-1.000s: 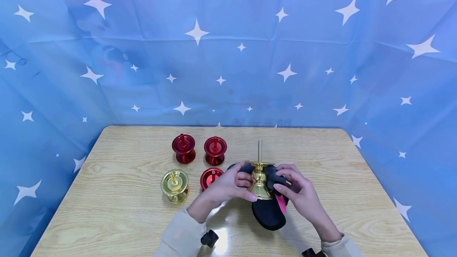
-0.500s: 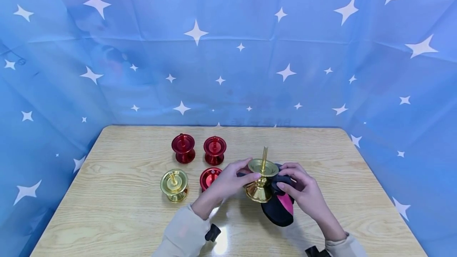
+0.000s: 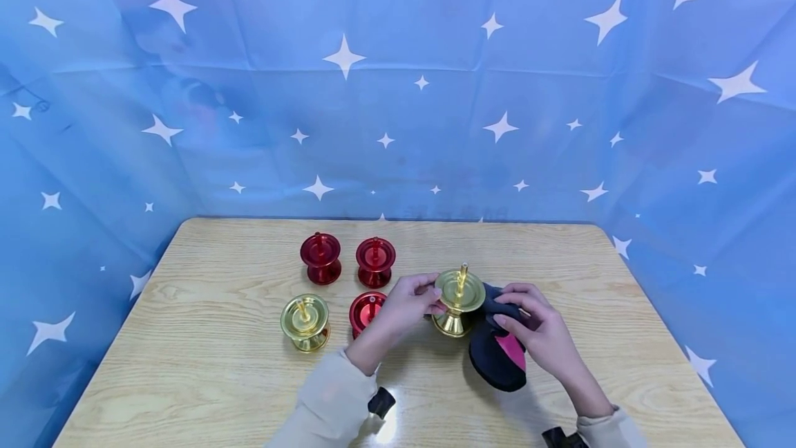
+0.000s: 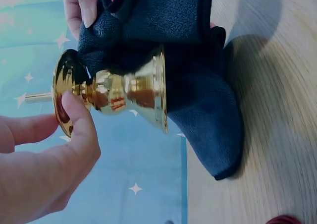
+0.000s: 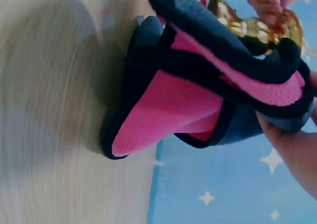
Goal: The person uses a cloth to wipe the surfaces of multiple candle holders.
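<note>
My left hand [image 3: 407, 306] pinches the rim of a gold candle holder [image 4: 114, 90], which is upright with its spike pointing up. Beside it, my right hand [image 3: 544, 334] grips a dark cloth [image 3: 497, 358] with a pink reverse side and black edging. The cloth hangs folded from the fingers, as the right wrist view shows, its pink side [image 5: 168, 105] turned to that camera. In the left wrist view the cloth lies right behind the holder; whether they touch I cannot tell.
Left of the hands stand a second gold candle holder [image 3: 305, 323] and red candle holders, one at the back left [image 3: 320, 258], one beside it [image 3: 376, 261], and one [image 3: 367, 310] partly behind the left wrist. A starry blue curtain [image 3: 398, 88] encloses the wooden table [image 3: 186, 365].
The gold holder has tilted so its top dish shows, and the left hand has shifted to its rim. The right hand and cloth have moved right, away from the holder.
</note>
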`<state>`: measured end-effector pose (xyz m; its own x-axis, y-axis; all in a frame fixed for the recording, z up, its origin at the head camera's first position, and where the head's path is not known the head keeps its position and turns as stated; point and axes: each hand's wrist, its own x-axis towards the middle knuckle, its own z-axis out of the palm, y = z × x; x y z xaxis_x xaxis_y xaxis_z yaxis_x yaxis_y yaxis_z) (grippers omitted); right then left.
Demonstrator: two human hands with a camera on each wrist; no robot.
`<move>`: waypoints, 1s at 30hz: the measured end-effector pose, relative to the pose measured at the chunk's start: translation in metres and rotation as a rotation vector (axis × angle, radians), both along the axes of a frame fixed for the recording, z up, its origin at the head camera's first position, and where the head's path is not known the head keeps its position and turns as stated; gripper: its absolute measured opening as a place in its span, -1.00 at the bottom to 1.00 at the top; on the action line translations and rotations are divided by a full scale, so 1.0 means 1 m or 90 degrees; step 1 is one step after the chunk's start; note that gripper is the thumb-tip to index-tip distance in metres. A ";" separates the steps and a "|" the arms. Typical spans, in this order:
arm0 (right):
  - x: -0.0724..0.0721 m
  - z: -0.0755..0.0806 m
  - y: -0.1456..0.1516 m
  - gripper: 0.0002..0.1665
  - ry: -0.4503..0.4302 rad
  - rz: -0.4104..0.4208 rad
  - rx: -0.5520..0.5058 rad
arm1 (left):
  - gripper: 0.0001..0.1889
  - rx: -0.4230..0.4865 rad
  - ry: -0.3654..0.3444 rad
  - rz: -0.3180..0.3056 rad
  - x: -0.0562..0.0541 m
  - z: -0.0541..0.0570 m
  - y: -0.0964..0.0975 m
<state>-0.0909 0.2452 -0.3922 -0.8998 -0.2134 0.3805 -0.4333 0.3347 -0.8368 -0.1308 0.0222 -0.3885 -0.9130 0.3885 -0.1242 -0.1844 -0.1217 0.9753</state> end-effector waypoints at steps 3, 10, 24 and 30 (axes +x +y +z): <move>-0.002 0.002 0.009 -0.74 0.014 -0.047 0.030 | -0.60 -0.024 0.005 0.037 -0.002 -0.001 0.003; -0.001 0.013 0.032 -0.79 0.005 -0.154 0.069 | -0.62 -0.091 0.009 0.118 -0.017 -0.007 0.011; 0.000 0.010 0.035 -0.79 -0.008 -0.145 0.070 | -0.61 -0.205 -0.011 0.186 -0.040 -0.036 0.025; 0.000 0.007 0.033 -0.78 -0.009 -0.134 0.073 | -0.60 -0.208 -0.027 0.226 -0.044 -0.048 0.027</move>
